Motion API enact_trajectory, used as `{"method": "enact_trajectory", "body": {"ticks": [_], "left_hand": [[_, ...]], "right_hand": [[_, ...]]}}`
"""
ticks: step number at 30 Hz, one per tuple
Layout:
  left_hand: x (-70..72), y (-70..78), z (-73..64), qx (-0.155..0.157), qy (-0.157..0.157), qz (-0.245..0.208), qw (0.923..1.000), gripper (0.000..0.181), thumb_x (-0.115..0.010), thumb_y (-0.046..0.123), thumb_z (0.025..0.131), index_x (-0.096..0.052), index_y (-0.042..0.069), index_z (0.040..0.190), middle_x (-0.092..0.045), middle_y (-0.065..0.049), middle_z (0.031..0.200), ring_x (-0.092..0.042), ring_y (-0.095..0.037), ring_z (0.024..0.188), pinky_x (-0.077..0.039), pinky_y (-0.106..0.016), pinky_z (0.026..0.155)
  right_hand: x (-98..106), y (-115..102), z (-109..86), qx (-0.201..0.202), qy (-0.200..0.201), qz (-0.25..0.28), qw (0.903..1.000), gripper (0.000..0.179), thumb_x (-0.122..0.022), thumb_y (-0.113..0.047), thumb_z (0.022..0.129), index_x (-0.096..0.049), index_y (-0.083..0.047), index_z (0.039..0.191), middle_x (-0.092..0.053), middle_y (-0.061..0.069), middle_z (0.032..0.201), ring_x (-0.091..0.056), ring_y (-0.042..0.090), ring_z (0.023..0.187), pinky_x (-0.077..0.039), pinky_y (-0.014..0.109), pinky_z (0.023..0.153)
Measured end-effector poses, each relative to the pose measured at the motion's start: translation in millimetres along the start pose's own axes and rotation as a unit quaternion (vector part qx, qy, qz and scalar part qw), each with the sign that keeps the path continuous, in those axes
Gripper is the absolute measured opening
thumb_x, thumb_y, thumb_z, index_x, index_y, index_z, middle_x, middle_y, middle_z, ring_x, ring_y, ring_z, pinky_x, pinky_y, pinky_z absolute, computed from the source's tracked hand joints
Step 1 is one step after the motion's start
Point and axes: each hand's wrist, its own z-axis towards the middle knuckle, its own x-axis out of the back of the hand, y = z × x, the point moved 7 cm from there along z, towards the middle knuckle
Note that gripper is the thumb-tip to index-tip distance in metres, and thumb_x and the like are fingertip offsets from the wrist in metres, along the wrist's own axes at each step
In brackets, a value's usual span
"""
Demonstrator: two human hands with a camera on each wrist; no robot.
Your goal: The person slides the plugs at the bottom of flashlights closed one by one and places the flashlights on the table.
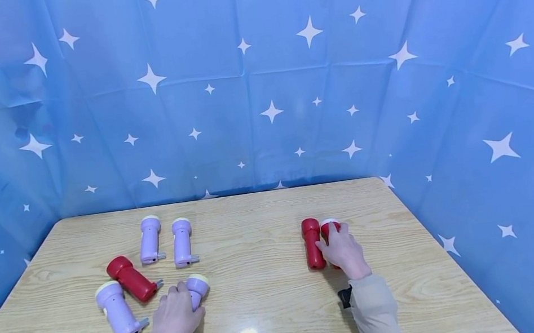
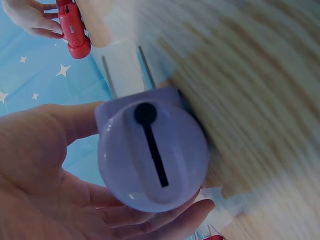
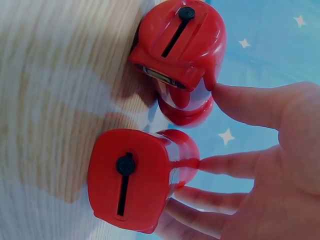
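My left hand (image 1: 174, 313) grips a purple flashlight (image 2: 150, 155) round its body, fingers on one side and thumb on the other. Its two metal plug prongs (image 2: 145, 67) stick out, and a black slider runs along its end. At the right, my right hand (image 1: 344, 248) reaches over a red flashlight (image 1: 330, 225) with extended fingers touching its side. The thumb lies against a second red flashlight (image 1: 312, 244) just to the left. Both red ones lie side by side on the table; the hand partly hides the right one in the head view.
On the left of the wooden table (image 1: 266, 303) lie two purple flashlights (image 1: 150, 240) at the back, a red flashlight (image 1: 131, 278) and another purple flashlight (image 1: 117, 313), all with prongs out. A blue star-printed curtain (image 1: 256, 88) hangs behind and beside the table.
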Motion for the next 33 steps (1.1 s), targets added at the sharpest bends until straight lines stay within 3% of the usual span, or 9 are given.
{"method": "enact_trajectory", "body": {"ticks": [7,22,33], "left_hand": [[-1.7,-0.2,-0.5,0.000,-0.018,0.004,0.9998,0.046,-0.073,0.019,0.074,-0.055,-0.015,0.099,-0.056,-0.020,0.080,-0.058,-0.033,0.072,-0.049,-0.045,0.057],[1.8,3.0,-3.1,-0.011,-0.021,0.000,0.9997,0.029,-0.071,0.009,0.071,-0.057,-0.011,0.086,-0.055,-0.013,0.068,-0.054,-0.024,0.059,-0.045,-0.038,0.051],[1.5,3.1,-0.3,-0.020,-0.025,-0.034,0.9989,0.025,-0.072,0.011,0.071,-0.057,-0.006,0.082,-0.051,-0.008,0.064,-0.049,-0.019,0.055,-0.038,-0.030,0.047]], "right_hand": [[-0.1,-0.1,-0.5,0.001,0.001,0.004,1.0000,0.064,-0.060,-0.029,0.090,-0.038,0.006,0.138,-0.040,0.032,0.129,-0.058,0.036,0.084,-0.052,0.048,0.068],[-0.2,-0.6,-0.7,-0.001,-0.002,0.005,1.0000,0.064,-0.059,-0.029,0.090,-0.037,0.005,0.139,-0.040,0.031,0.130,-0.057,0.036,0.087,-0.052,0.048,0.069],[0.8,-1.8,-1.7,0.000,-0.002,0.005,1.0000,0.063,-0.059,-0.028,0.090,-0.037,0.005,0.139,-0.039,0.032,0.130,-0.058,0.037,0.087,-0.052,0.048,0.069]]}}
